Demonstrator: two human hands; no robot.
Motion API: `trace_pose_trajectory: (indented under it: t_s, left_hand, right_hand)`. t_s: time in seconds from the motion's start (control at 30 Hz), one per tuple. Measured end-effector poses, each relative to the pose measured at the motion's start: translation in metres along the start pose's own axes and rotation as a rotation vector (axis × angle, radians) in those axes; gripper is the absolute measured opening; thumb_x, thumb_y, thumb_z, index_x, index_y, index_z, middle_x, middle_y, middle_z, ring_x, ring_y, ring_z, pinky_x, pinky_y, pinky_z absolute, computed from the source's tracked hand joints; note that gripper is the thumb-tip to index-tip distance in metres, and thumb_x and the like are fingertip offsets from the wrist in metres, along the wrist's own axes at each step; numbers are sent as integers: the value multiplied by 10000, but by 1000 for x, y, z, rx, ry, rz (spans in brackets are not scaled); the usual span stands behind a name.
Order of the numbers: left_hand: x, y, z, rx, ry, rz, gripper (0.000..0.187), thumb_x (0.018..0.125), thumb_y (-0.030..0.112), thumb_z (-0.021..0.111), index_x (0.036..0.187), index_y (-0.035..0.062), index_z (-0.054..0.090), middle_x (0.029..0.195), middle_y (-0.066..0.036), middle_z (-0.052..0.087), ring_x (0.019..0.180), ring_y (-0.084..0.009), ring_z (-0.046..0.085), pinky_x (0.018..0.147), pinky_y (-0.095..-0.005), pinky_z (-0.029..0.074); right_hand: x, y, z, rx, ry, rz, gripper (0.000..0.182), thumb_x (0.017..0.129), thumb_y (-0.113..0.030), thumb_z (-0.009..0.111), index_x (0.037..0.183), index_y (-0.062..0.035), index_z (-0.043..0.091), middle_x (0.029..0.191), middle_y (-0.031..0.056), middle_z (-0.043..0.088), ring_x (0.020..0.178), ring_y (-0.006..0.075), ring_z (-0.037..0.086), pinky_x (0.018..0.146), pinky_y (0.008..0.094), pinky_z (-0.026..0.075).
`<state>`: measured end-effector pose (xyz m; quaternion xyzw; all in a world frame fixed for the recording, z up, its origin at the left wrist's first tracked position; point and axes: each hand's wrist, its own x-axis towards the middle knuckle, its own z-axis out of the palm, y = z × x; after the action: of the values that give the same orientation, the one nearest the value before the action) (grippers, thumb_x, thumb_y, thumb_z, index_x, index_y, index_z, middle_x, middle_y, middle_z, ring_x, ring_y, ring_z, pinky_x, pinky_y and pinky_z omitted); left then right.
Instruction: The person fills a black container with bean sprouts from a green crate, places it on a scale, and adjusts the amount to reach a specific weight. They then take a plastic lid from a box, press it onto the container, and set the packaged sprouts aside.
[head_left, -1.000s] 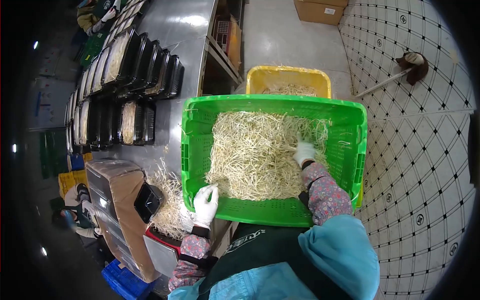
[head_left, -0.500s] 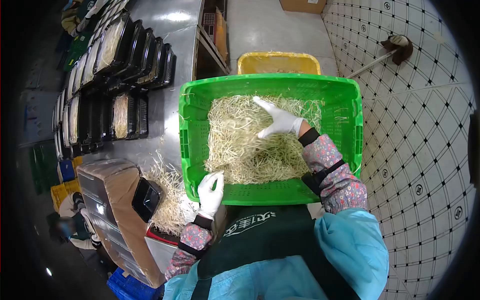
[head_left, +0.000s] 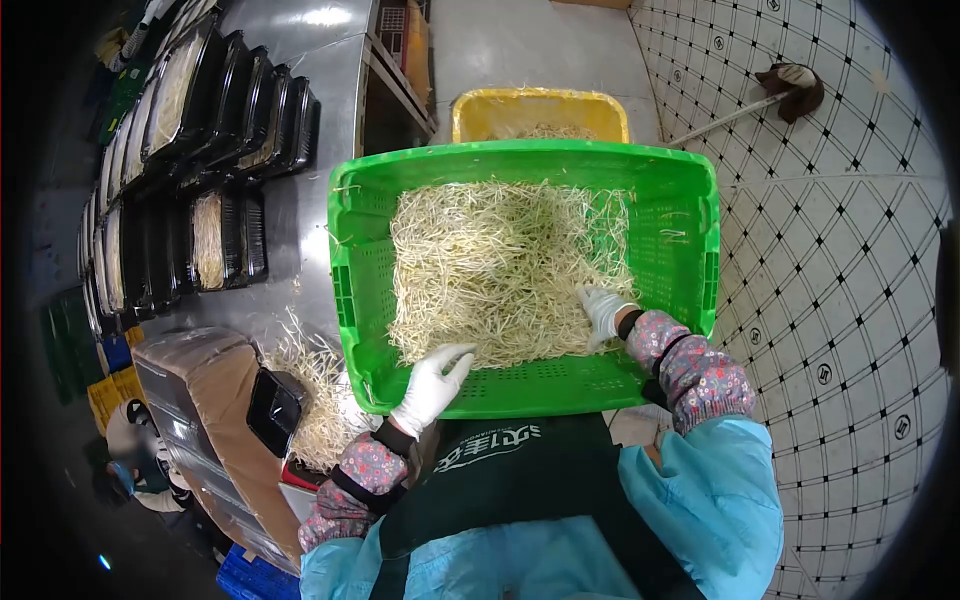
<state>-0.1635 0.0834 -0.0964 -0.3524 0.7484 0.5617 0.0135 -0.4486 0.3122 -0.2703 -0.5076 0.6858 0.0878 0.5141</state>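
A green plastic crate [head_left: 525, 150] stands in front of me with a broad layer of pale bean sprouts [head_left: 480, 255] inside. My left hand [head_left: 432, 385], in a white glove, is at the crate's near left rim, thumb and fingers apart with nothing in them. My right hand [head_left: 606, 316], also gloved in white, is down at the right side of the sprouts. Its fingers are curled into them and their tips are partly hidden among the strands.
A yellow tub [head_left: 540, 97] sits behind the crate. On the steel table [head_left: 310, 200] at left are stacked black trays [head_left: 228, 235] of sprouts. Loose sprouts [head_left: 320, 400] lie beside a carton [head_left: 215, 400] and a black tray [head_left: 274, 410]. Another person [head_left: 150, 460] is at far left.
My right hand has moved from the middle of the crate down to the right side of the sprouts, its spread fingers now curled in. My left hand's fingers have opened. The view has shifted slightly.
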Motion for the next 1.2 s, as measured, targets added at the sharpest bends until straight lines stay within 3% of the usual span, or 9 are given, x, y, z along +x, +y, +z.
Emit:
trace_pose_trajectory:
  t_s: [0.13, 0.3, 0.53, 0.67, 0.8, 0.87, 1.0, 1.03, 1.2]
  left_hand:
    - [23, 21, 18, 46, -149, 74, 219, 914, 67, 660, 1126, 24, 693, 1061, -138, 702, 979, -249, 676, 862, -313, 518]
    - [31, 19, 9, -17, 47, -7, 222, 952, 97, 627, 1151, 20, 686, 1071, -127, 700, 998, -212, 659, 905, -295, 495]
    - [38, -14, -32, 186, 273, -7, 420, 890, 135, 680, 1290, 34, 605, 1300, -169, 599, 1226, -292, 560, 1056, -352, 425]
    - [78, -27, -32, 540, 25, 90, 790, 835, 253, 723, 1507, 89, 343, 1519, -231, 360, 1390, -389, 360, 1163, -416, 303]
    - [88, -41, -14, 843, -389, 31, 772, 852, 270, 704, 1527, 235, 331, 1576, -280, 211, 1419, -472, 288, 1145, -468, 338]
    - [67, -35, -7, 870, -509, 49, 709, 859, 265, 691, 1500, 263, 388, 1608, -237, 155, 1421, -529, 242, 1142, -506, 343]
    - [21, -36, -15, 797, -766, 70, 496, 905, 291, 648, 1392, 257, 557, 1635, -146, 170, 1433, -519, 227, 1144, -526, 334]
    - [13, -25, -24, 721, -681, 125, 424, 925, 306, 636, 1329, 180, 619, 1549, -154, 380, 1379, -441, 395, 1102, -478, 401]
    - [30, 20, -84, 416, -601, -129, 403, 951, 335, 635, 1229, 45, 666, 1221, -185, 669, 1126, -294, 651, 988, -328, 492]
  right_hand:
    - [-18, -35, -16, -169, 56, 62, 1403, 484, -414, 953, 1549, -28, 125, 1474, 303, 354, 1350, 414, 409, 1090, 494, 367]
    - [1, -19, -9, -38, 100, -10, 1040, 687, -144, 789, 1543, -81, 201, 1263, 249, 518, 1185, 377, 539, 942, 465, 484]
    - [-1, -24, -18, -76, 144, -2, 930, 740, -91, 721, 1534, -134, 240, 1184, 204, 548, 1093, 373, 586, 895, 467, 512]
    - [27, -3, -22, -17, 22, 65, 762, 717, -166, 733, 1428, -147, 459, 1181, 194, 646, 1079, 363, 634, 899, 444, 519]
    - [-6, 7, -73, 78, 44, 133, 665, 686, -249, 769, 1316, -153, 580, 1103, 191, 693, 1023, 369, 660, 877, 435, 535]
    - [-37, -4, -106, 175, 246, 101, 675, 661, -283, 797, 1294, -157, 599, 1079, 192, 696, 1011, 372, 661, 869, 424, 537]
    - [-83, -75, -176, 163, 547, -116, 720, 647, -292, 804, 1312, -137, 576, 1126, 164, 677, 983, 348, 667, 854, 417, 534]
    - [-79, -99, -188, 175, 545, -174, 747, 650, -302, 803, 1335, -142, 551, 1159, 170, 658, 1010, 354, 655, 858, 425, 531]
    - [-30, -179, -182, -28, 567, -300, 890, 706, -397, 793, 1465, -143, 403, 1365, 207, 539, 1212, 386, 553, 977, 442, 479]
